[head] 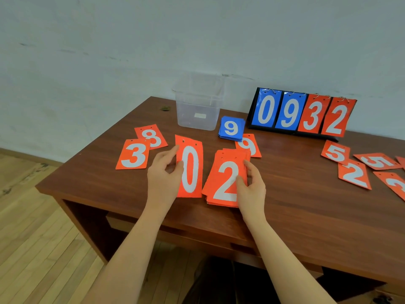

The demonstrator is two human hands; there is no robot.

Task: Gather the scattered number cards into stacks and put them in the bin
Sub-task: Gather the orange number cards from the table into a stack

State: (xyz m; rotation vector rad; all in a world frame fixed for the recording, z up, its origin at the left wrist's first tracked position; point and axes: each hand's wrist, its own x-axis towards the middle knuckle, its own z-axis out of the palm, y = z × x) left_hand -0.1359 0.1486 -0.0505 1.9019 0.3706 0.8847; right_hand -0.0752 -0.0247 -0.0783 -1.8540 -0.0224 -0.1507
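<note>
Where cards lie, brown table (285, 194).

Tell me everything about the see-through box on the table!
The bin is a clear, slightly cloudy plastic tub with squarish walls and rounded corners. It stands upright and open-topped at the back of the wooden table, near the wall. A small white label shows low inside or on it. No cards are visible in it. Neither hand touches it; the blue card stack lies just to its right.

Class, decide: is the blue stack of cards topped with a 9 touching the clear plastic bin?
Apart. The head view shows a strip of bare wooden table between the blue stack of cards and the clear plastic bin.
</note>
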